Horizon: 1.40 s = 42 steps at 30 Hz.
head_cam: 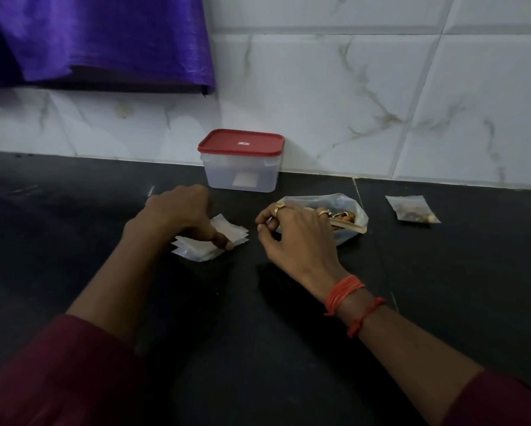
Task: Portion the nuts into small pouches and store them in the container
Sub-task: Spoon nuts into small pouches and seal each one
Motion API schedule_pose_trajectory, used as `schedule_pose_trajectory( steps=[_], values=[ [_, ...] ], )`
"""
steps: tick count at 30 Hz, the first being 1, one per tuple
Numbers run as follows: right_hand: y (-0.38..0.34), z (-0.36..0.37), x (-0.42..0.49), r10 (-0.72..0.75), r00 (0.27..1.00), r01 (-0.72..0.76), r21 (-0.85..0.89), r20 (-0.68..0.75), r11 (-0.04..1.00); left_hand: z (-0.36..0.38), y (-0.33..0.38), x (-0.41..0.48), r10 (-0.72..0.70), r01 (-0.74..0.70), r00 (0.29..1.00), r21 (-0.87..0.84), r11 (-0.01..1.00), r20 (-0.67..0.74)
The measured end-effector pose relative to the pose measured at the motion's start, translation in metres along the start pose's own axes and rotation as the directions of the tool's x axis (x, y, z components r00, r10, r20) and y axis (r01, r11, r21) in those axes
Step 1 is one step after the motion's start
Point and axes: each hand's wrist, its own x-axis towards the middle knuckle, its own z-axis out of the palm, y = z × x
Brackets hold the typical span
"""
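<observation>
- Nuts [345,215]: a brown heap in an open clear plastic bag [354,202] on the black counter [73,216], right of centre. A pale wooden scoop [351,226] lies in the bag's mouth, its handle pointing right.
- Left hand [178,212]: palm down, cupped over the stack of empty pouches [232,230], which lies left of the bag. Thumb tip pressed on the near edge of the top pouch. Other fingers curl down over the far side, tips hidden. Grip reads as a pinch on the stack.
- Left forearm runs up from the lower left, with a maroon sleeve [58,370] at the elbow end.
- Right hand [301,238]: back of the hand up, wrist low, set at the left edge of the bag. Index finger bent, its tip close to the thumb tip, nothing visible between them. Fingers loosely curled, holding nothing that I can see. Far fingers reach over the bag's mouth; cannot tell whether they touch it.
- Gold rings [279,206] on the right hand, orange threads [344,292] wound round the wrist.
- Container [242,176]: clear plastic box, red lid [241,142] on, standing against the tiled wall [381,87] behind and between the two hands.
- Filled pouch [413,209]: flat on the counter, well to the right of the bag, with dark and tan contents showing through.
- Purple cloth [104,41] hangs over the wall at upper left.
</observation>
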Motion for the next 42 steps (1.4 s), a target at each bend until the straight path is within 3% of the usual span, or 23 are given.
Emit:
schedule_pose_trajectory(
  steps=[4, 10, 15, 17, 20, 22, 24, 31, 34, 37, 40, 42],
  values=[
    [0.0, 0.0, -0.001, 0.002, 1.0, -0.001, 0.009, -0.003, 1.0, -0.002, -0.002, 0.0, 0.036, -0.037, 0.999, -0.082, 0.996, -0.017],
    [0.0, -0.002, 0.002, 0.026, 0.999, -0.028, 0.082, 0.022, 0.996, -0.005, -0.005, -0.001, 0.05, -0.077, 0.987, -0.175, 0.982, -0.154],
    [0.003, -0.004, 0.007, 0.148, 0.988, -0.154, 0.216, 0.043, 0.964, -0.01, -0.004, -0.004, 0.143, -0.209, 0.958, -0.263, 0.942, -0.247],
    [0.007, -0.009, 0.011, 0.259, 0.963, -0.27, 0.339, 0.078, 0.901, -0.012, 0.006, -0.01, 0.199, -0.31, 0.927, -0.351, 0.883, -0.318],
    [0.015, -0.024, 0.014, 0.43, 0.89, -0.436, 0.555, 0.151, 0.709, -0.012, 0.026, -0.019, 0.259, -0.455, 0.875, -0.509, 0.731, -0.41],
    [0.021, -0.036, 0.011, 0.488, 0.852, -0.489, 0.623, 0.192, 0.61, -0.009, 0.039, -0.023, 0.277, -0.512, 0.845, -0.541, 0.667, -0.458],
    [0.025, -0.045, 0.005, 0.503, 0.841, -0.5, 0.643, 0.201, 0.579, -0.004, 0.051, -0.025, 0.293, -0.559, 0.811, -0.523, 0.643, -0.506],
    [0.039, -0.055, -0.014, 0.456, 0.885, -0.431, 0.537, 0.094, 0.725, 0.015, 0.084, -0.029, 0.358, -0.734, 0.616, -0.346, 0.585, -0.701],
    [0.044, -0.058, -0.02, 0.434, 0.901, -0.397, 0.416, 0.007, 0.818, 0.021, 0.091, -0.029, 0.367, -0.74, 0.592, -0.304, 0.6, -0.717],
    [0.043, -0.061, -0.025, 0.285, 0.954, -0.269, 0.152, -0.093, 0.951, 0.021, 0.096, -0.029, 0.367, -0.668, 0.558, -0.141, 0.73, -0.744],
    [0.043, -0.062, -0.026, 0.166, 0.966, -0.17, 0.001, -0.198, 0.986, 0.019, 0.099, -0.032, 0.397, -0.635, 0.514, -0.027, 0.772, -0.76],
    [0.047, -0.062, -0.025, 0.163, 0.96, -0.165, 0.011, -0.23, 0.986, 0.018, 0.1, -0.036, 0.376, -0.628, 0.541, -0.063, 0.776, -0.752]
  ],
)
